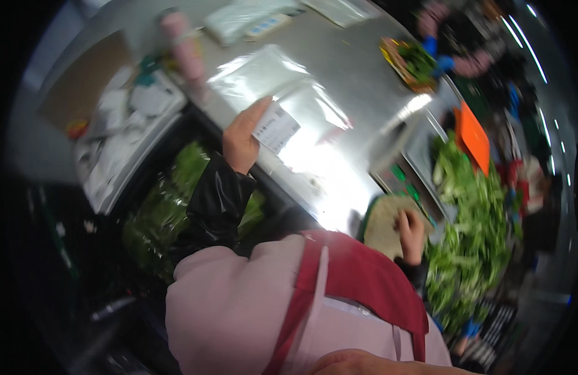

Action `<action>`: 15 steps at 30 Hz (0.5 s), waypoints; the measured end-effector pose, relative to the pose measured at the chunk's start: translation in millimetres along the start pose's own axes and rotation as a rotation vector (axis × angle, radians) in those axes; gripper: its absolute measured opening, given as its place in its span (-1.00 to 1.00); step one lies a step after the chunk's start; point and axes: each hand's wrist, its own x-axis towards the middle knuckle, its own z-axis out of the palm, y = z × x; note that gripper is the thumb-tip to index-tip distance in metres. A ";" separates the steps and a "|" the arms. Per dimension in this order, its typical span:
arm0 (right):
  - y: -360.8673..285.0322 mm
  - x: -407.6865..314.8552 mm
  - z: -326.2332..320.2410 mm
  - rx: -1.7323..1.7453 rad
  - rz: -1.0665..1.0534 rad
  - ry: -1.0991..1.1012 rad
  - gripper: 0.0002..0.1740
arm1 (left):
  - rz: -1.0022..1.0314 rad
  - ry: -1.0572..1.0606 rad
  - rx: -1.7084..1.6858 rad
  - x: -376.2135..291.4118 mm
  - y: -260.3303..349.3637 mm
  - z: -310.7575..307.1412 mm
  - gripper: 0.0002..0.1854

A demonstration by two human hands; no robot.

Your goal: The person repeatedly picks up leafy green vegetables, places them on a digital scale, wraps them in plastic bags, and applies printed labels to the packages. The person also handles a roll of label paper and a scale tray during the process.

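My left hand [244,136], in a black cuff, holds a white printed label [275,127] by its edge. Clear plastic bags [265,70] lie flat on the metal table just beyond it; whether the label is joined to one is unclear. My right hand [410,232] is blurred, its fingers partly curled, over or beside a beige thing with a green edge [387,215]. Whether it grips anything does not show. A weighing scale [401,173] with a green-lit display stands beyond this hand. Leafy greens [476,225] are heaped to the right of the scale.
A dark crate with plastic-wrapped greens [157,215] is at lower left, below a white container of crumpled white material [143,112]. A pink cylinder [181,47] stands at upper left. An orange board [474,138] rises beside the scale. A blue-gloved co-worker [462,42] handles bundled greens [413,63].
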 end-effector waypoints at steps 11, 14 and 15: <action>-44.8 -5.4 18.7 0.527 -0.139 -0.128 -0.81 | -0.064 -0.458 -0.496 -48.6 142.8 165.7 -0.42; -28.0 -15.4 1.3 0.606 -0.114 0.034 -0.78 | -0.330 -0.414 -0.568 -63.4 149.3 175.9 -0.65; -22.5 -18.1 -3.3 0.622 -0.110 0.036 -0.78 | -0.370 -0.504 -0.551 -66.3 148.2 172.2 -0.72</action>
